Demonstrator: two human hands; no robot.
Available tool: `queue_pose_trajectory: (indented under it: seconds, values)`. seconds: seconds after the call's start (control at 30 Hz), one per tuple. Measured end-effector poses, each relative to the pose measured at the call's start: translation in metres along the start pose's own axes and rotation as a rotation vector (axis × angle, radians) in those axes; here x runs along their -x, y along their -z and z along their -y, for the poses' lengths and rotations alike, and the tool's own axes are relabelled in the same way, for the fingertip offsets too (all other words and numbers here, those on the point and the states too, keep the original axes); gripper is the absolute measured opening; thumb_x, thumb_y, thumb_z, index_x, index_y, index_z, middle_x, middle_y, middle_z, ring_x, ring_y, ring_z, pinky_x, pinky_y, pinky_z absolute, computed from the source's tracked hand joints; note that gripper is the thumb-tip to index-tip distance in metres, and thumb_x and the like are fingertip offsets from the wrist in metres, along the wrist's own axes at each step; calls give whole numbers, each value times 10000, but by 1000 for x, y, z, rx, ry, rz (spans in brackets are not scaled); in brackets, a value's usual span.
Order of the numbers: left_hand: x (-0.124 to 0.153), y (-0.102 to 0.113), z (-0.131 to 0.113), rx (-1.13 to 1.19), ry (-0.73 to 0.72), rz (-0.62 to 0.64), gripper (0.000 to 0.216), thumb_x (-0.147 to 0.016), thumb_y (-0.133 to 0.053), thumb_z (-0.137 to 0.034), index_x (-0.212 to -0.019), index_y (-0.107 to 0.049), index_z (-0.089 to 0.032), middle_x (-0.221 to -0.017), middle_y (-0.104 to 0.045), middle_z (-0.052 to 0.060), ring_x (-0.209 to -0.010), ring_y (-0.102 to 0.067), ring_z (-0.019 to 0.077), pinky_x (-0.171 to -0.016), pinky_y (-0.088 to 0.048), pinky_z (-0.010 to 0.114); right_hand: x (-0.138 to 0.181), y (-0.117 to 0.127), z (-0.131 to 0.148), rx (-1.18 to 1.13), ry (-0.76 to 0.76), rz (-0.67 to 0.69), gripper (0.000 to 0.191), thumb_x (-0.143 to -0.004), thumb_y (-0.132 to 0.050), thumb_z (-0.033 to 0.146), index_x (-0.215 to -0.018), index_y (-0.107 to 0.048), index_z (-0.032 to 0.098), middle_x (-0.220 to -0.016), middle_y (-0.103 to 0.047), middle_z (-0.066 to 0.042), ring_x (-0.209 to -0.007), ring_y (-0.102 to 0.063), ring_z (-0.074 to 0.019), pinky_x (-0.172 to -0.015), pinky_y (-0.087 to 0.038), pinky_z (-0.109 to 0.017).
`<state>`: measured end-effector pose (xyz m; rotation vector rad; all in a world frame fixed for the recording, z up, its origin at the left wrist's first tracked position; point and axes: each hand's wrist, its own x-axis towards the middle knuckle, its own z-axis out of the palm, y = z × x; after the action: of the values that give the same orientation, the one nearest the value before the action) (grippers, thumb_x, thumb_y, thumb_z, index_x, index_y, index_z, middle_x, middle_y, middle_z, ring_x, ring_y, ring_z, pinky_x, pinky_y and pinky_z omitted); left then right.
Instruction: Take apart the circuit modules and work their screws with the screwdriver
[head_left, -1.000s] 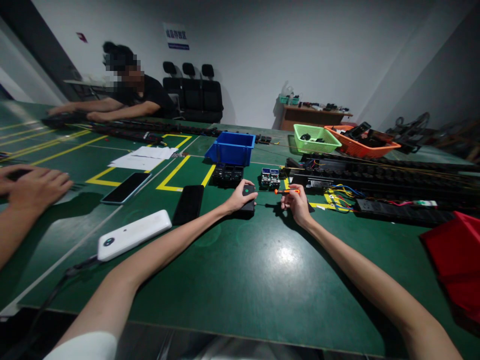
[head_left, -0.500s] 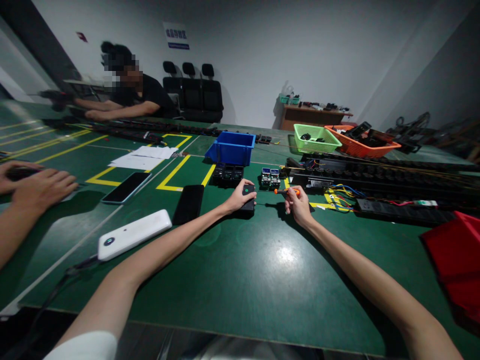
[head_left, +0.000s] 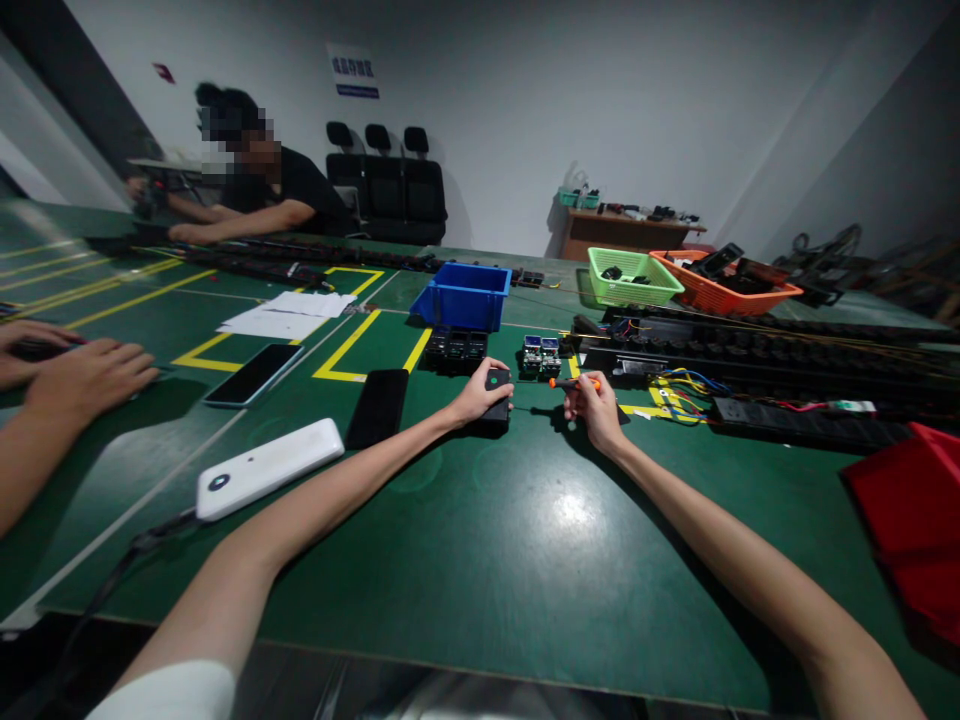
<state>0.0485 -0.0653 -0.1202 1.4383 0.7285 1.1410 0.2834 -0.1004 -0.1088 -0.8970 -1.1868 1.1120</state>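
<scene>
My left hand (head_left: 474, 393) is closed around a small black box-shaped device (head_left: 496, 400) with a green mark, held at the green tabletop. In my right hand (head_left: 595, 408) is a screwdriver (head_left: 570, 383) with an orange and black handle. It lies level, its thin shaft pointing left at the device's side; whether the tip touches cannot be made out. Just beyond, between the hands, stand two small circuit modules (head_left: 541, 354) with blue-white tops. Several black housings (head_left: 456, 348) sit behind my left hand.
A blue bin (head_left: 469, 296) stands behind the housings. Left lie a black phone (head_left: 377, 408), another phone (head_left: 253, 376) and a white power bank (head_left: 270, 470) with a cable. Long black strips and wires (head_left: 686, 385) fill the right, near a red bin (head_left: 911, 530). A co-worker's hands (head_left: 82, 375) rest far left.
My right hand's fingers have shifted slightly on the screwdriver handle. My left hand and the device stay put. The person across the table has raised a hand.
</scene>
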Motion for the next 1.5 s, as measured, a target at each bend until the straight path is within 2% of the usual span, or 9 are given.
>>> queue_pose_trajectory:
  seconds: [0.17, 0.33, 0.77, 0.87, 0.97, 1.07, 1.23, 1.37, 1.5]
  values:
    - [0, 0, 1, -14, 10, -14, 446, -741, -719, -349, -1054, -439, -198, -947, -537, 15, -671, -648, 117, -597, -586, 309, 0, 2, 0, -33, 11, 3, 318, -802, -650, 423, -991, -461, 250, -719, -666, 29, -565, -644, -138, -415, -448, -192]
    - [0, 0, -1, -21, 1, -19, 455, -732, -729, -337, -1051, -438, -196, -973, -537, 21, -656, -646, 107, -586, -587, 301, 0, 2, 0, 8, 24, 6, 285, -821, -639, 453, -912, -474, 240, -625, -635, 47, -466, -586, -110, -404, -415, -188]
    - [2, -1, -7, -24, 32, -11, 464, -721, -730, -318, -1050, -427, -195, -919, -572, 7, -633, -644, 104, -587, -586, 301, 1, -1, 0, 122, 25, -61, 361, -810, -623, 547, -783, -452, 230, -446, -518, 83, -312, -404, -74, -294, -311, -176]
    - [2, -2, -7, -25, 41, -9, 466, -724, -727, -319, -1056, -423, -196, -908, -573, 5, -616, -643, 103, -573, -579, 292, 0, -1, -1, 104, 17, -65, 339, -817, -620, 527, -809, -461, 228, -510, -571, 64, -364, -486, -90, -329, -353, -179]
    - [2, -2, -7, -28, 38, -6, 466, -722, -728, -315, -1056, -425, -195, -906, -574, 7, -623, -644, 106, -572, -575, 284, 0, 0, 0, 34, 22, -46, 313, -810, -644, 473, -940, -472, 246, -660, -653, 36, -513, -606, -128, -405, -434, -197]
    - [1, -2, -6, -32, 34, -9, 462, -720, -727, -312, -1051, -427, -195, -924, -574, 11, -618, -644, 104, -564, -572, 278, 0, 1, 0, 15, 29, -22, 331, -807, -651, 448, -1004, -469, 254, -718, -672, 24, -578, -637, -144, -438, -454, -207]
    - [1, 0, -4, -22, 19, -10, 462, -715, -728, -313, -1052, -434, -198, -992, -567, 26, -623, -649, 100, -568, -575, 282, 0, 2, -2, 57, 44, -27, 303, -814, -644, 468, -940, -490, 239, -628, -633, 41, -485, -590, -115, -420, -428, -196]
    - [0, 0, -3, -25, 27, 4, 462, -720, -724, -318, -1058, -431, -200, -943, -574, 14, -619, -652, 107, -567, -577, 285, 0, 0, -1, 69, 39, -62, 325, -797, -658, 499, -881, -482, 239, -544, -574, 67, -434, -539, -103, -384, -418, -187]
    - [0, 1, -3, -23, 17, 0, 456, -719, -725, -310, -1050, -431, -197, -945, -567, 13, -631, -651, 107, -582, -585, 299, 1, -1, 1, 122, 44, -72, 336, -807, -641, 521, -825, -468, 234, -456, -512, 88, -343, -423, -80, -310, -335, -172]
